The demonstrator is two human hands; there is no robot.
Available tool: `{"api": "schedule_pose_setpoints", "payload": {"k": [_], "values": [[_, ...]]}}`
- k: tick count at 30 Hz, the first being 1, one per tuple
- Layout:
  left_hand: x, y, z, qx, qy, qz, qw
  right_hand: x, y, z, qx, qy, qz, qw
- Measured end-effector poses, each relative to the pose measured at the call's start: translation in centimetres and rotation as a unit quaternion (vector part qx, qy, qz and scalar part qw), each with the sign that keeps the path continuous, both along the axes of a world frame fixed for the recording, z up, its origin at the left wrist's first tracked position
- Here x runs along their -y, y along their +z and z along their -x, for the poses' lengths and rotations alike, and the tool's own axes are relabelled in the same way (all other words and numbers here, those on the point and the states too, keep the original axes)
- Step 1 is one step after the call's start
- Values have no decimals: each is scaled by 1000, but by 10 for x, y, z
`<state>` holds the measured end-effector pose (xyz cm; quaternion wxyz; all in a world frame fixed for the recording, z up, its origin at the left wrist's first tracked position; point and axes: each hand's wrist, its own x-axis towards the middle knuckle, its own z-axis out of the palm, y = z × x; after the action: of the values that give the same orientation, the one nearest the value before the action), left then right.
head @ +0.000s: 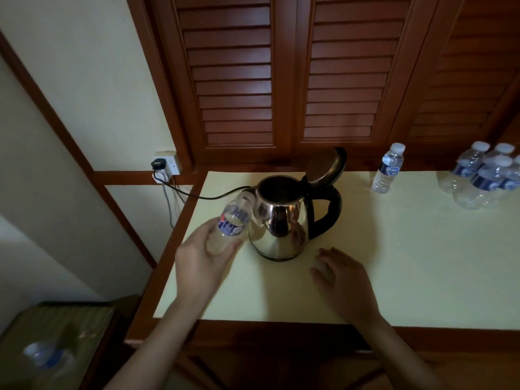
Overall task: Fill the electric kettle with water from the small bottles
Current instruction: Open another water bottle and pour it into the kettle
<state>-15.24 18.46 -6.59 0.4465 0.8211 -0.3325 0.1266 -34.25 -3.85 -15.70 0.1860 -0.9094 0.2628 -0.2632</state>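
Observation:
A steel electric kettle (281, 220) with a black handle stands on the pale tabletop (394, 263), its lid (323, 167) hinged up and open. My left hand (202, 257) grips a small clear bottle (233, 218) with a blue label, tilted with its uncapped mouth toward the kettle's left rim. My right hand (340, 271) rests on the table in front of the kettle, fingers loosely curled, and I cannot tell whether something small lies under them. One capped small bottle (387, 168) stands at the back right. Several more bottles (486, 178) cluster at the far right edge.
The kettle's black cord (202, 197) runs left off the table to a wall socket (166, 164). Louvered wooden doors (281, 74) rise behind the table. A lower stand at the bottom left carries another bottle (45, 357), blurred.

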Motion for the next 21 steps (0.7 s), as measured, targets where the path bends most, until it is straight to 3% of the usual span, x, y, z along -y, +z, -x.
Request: {"api": "schedule_pose_setpoints", "payload": {"k": [9, 21], "values": [[12, -43, 34, -169, -42, 64, 983, -2, 5, 1, -7, 1, -9, 1000], [16, -53, 37, -179, -38, 39, 982, -17, 21, 1, -7, 7, -47, 999]]}}
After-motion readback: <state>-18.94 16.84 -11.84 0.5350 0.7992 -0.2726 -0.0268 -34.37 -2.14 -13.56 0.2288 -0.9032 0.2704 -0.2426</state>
